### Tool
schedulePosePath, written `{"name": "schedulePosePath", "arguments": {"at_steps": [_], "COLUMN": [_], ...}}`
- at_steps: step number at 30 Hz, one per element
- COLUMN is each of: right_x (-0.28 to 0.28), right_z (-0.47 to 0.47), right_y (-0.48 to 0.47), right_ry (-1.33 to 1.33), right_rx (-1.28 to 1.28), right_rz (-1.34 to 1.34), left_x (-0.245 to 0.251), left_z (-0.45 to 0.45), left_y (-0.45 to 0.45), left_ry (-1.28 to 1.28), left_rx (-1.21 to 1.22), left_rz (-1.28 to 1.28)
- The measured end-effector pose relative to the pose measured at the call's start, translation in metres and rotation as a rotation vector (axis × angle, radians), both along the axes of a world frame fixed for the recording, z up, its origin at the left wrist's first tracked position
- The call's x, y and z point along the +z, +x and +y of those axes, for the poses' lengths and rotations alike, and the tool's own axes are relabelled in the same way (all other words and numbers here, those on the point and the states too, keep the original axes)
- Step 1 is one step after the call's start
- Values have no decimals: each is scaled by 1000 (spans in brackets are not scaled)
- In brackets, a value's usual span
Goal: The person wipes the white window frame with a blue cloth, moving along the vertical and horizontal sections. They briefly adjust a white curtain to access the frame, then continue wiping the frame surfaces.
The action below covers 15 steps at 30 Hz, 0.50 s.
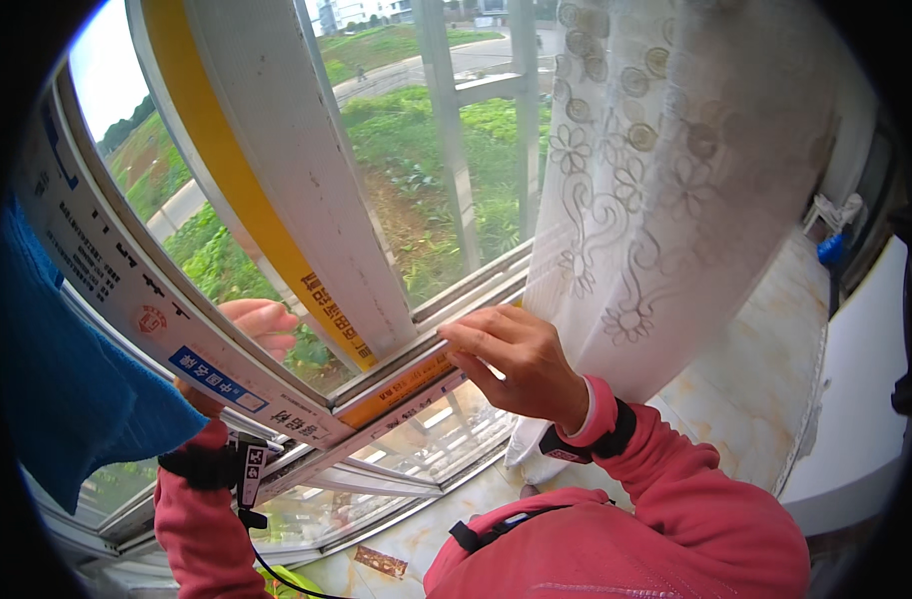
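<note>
A white-framed window sash (306, 150) with a yellow protective strip (224, 180) stands before me. My left hand (265, 326) reaches around behind its left stile (224, 359), which bears printed film. The fingers show beyond the glass; the stile hides most of the palm. My right hand (512, 359) is at the bottom rail (407, 385), fingertips over its top edge and thumb against the near face. The rail carries an orange printed strip. Left of my left wrist hangs a blue cloth (74, 359), its upper part running out of view.
A white embroidered curtain (628, 187) hangs close to my right hand. Lower window panes (418, 434) sit under the rail. Marble-patterned floor tiles (748, 337) spread to the right, beside a white surface (852, 397). Outside stand metal bars (456, 142).
</note>
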State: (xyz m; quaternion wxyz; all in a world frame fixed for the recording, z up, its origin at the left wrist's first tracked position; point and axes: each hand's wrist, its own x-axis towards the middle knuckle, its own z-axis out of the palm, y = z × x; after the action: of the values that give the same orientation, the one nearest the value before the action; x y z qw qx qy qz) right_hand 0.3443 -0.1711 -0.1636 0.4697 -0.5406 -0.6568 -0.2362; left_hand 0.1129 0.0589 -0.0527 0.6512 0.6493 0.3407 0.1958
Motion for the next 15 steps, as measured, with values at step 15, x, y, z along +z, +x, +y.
{"name": "schedulePosePath", "arguments": {"at_steps": [15], "right_x": [-19], "right_z": [-4], "right_y": [-3], "right_ry": [-22], "right_rx": [30], "right_rz": [-7], "left_x": [-31], "left_z": [0], "left_y": [18], "left_ry": [22], "left_rx": [-118], "left_rz": [-238]}}
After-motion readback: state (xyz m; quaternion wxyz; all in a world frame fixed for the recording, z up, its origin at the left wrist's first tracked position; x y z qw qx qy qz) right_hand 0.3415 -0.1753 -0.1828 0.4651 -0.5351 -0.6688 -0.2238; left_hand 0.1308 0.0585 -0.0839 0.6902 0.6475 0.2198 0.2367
